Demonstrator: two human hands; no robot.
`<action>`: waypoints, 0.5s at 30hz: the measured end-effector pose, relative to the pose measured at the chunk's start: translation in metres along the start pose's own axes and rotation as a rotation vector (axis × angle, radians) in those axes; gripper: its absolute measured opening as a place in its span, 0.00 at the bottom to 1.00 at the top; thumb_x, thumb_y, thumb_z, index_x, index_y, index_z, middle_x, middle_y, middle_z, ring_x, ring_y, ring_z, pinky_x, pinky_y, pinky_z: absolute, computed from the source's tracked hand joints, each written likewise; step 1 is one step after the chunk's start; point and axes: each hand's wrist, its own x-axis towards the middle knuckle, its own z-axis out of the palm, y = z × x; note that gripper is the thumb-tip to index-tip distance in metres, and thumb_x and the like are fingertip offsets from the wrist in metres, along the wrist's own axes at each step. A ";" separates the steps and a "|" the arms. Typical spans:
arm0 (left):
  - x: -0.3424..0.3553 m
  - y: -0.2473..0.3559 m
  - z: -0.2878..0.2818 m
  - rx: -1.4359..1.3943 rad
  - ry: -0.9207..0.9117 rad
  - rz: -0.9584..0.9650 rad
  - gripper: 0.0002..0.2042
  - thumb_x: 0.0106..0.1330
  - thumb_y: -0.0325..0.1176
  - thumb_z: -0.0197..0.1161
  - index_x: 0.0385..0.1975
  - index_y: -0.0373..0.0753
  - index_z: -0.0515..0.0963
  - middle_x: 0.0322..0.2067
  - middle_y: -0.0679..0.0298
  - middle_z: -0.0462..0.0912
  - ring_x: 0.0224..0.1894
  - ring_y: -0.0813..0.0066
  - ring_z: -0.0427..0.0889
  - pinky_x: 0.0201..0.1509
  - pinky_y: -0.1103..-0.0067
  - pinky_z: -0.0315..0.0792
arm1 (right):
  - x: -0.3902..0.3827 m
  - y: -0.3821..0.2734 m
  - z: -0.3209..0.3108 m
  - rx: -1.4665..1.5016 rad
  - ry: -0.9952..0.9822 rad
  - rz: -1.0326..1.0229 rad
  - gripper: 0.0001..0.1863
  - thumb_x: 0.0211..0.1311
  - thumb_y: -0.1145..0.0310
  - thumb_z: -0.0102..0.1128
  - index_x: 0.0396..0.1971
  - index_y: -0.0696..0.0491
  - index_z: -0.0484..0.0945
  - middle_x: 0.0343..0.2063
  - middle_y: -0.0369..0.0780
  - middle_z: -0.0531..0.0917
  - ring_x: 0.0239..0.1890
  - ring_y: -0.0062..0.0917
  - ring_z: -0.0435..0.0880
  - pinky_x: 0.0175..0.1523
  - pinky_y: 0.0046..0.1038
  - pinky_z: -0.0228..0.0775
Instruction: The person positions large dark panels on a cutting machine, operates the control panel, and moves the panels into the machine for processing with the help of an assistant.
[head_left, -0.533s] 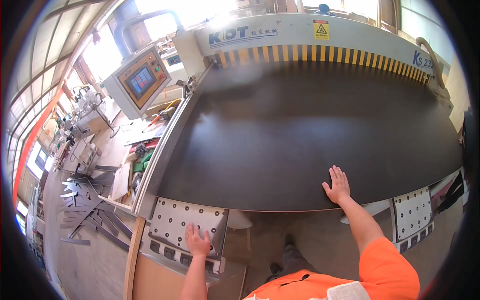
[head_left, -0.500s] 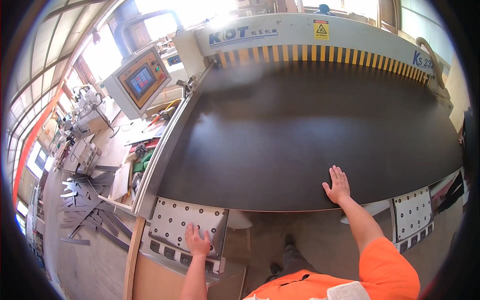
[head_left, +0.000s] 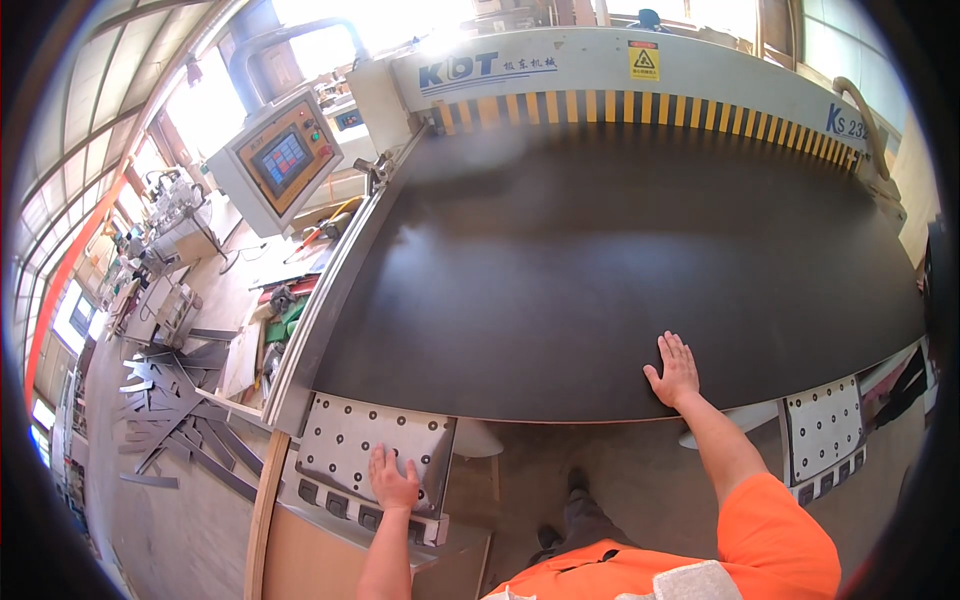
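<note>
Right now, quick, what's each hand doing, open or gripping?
Left hand: open, on the dotted support table.
Right hand: open, flat on the dark panel.

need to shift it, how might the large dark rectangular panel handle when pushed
The dark panel is probably stiff: it lies flat, without visible folds. Its smooth, sheeny face could feel slippery under the bare right hand. Being so broad, it may be heavy.

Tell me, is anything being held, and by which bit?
Nothing is held: the right hand lies flat on the dark board near its front edge; the left hand rests on the dotted table.
</note>
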 end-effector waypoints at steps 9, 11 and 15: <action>0.000 -0.001 0.000 0.001 -0.011 -0.015 0.22 0.60 0.40 0.62 0.49 0.30 0.79 0.63 0.46 0.70 0.68 0.49 0.65 0.73 0.61 0.57 | 0.001 0.000 0.001 -0.001 0.000 -0.004 0.41 0.67 0.46 0.50 0.73 0.53 0.54 0.75 0.41 0.53 0.78 0.31 0.46 0.80 0.35 0.36; -0.001 0.000 -0.001 -0.001 -0.013 -0.020 0.22 0.60 0.40 0.62 0.49 0.30 0.79 0.63 0.46 0.70 0.68 0.49 0.65 0.73 0.61 0.57 | 0.001 0.001 0.002 -0.008 -0.011 0.002 0.41 0.67 0.44 0.49 0.73 0.52 0.54 0.75 0.41 0.52 0.78 0.30 0.46 0.80 0.34 0.35; -0.001 0.000 -0.001 0.008 -0.009 -0.016 0.21 0.61 0.39 0.62 0.49 0.30 0.79 0.63 0.47 0.70 0.68 0.49 0.65 0.73 0.62 0.57 | 0.001 0.001 0.002 -0.008 -0.009 0.000 0.41 0.67 0.44 0.49 0.73 0.52 0.54 0.75 0.41 0.52 0.78 0.31 0.46 0.80 0.34 0.35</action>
